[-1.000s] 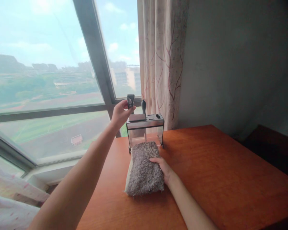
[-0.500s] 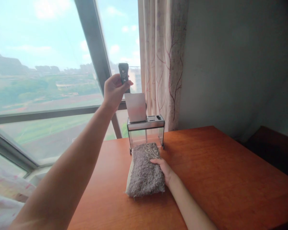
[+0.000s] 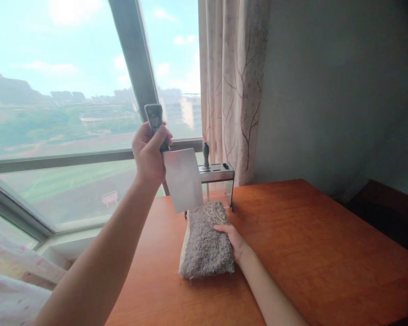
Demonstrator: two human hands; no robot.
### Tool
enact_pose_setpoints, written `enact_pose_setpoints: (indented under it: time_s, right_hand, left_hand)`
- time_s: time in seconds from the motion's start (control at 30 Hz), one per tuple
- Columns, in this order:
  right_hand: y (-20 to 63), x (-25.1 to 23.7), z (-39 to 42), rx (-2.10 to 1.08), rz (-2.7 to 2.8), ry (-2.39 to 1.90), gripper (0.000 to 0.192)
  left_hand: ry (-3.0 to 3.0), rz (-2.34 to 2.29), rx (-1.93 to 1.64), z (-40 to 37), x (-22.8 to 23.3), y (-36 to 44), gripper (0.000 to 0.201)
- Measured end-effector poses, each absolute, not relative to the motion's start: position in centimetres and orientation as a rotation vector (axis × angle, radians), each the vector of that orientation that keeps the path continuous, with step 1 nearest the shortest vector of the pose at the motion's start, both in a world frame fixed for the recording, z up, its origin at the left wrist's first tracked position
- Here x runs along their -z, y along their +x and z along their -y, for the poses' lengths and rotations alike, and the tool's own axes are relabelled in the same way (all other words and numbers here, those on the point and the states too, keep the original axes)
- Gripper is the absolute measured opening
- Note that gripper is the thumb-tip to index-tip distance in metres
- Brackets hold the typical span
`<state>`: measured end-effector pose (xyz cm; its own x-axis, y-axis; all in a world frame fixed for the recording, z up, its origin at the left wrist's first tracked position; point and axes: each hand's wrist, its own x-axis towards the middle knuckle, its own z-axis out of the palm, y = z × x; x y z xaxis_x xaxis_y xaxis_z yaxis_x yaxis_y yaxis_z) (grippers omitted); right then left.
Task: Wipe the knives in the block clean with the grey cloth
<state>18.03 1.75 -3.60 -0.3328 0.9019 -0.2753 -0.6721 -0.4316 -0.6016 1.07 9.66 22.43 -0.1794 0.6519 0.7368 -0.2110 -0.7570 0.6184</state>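
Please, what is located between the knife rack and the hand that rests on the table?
In the head view, a folded grey cloth lies between the knife rack and the right hand, whose fingers rest on the cloth's right edge.

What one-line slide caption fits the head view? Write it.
Left hand holds a cleaver above the table; right hand rests on a grey cloth.

The broad rectangular cleaver (image 3: 182, 180) in the left hand (image 3: 148, 156) has a matt, pale metal blade and a dark glossy handle. Under the right hand (image 3: 234, 242) lies a grey speckled slab (image 3: 206, 240) — rough, grainy (stone-like) — on the smooth, reddish wooden table (image 3: 309, 253).
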Motion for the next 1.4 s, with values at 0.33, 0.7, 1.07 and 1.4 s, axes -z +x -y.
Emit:
enact_pose_setpoints:
  time_s: [0.33, 0.7, 1.07, 1.4]
  right_hand:
    - [18.4, 2.6, -0.8, -2.022, 0.414, -0.679, 0.023]
    - [18.5, 1.6, 0.2, -2.028, 0.576, -0.576, 0.032]
    - [19.1, 1.2, 0.0, -1.989, 0.573, -0.663, 0.060]
    - [19.3, 0.9, 0.4, -1.955, 0.795, -0.609, 0.038]
  left_hand:
    - [0.470, -0.623, -1.866, -8.1, -11.5, -2.7, 0.008]
    - [0.428, -0.758, -1.660, -4.3, -4.0, -0.7, 0.012]
    - [0.298, -0.834, -1.766, -3.8, -2.7, -2.0, 0.011]
    - [0.415, -0.800, -1.799, -3.8, -2.3, -1.8, 0.019]
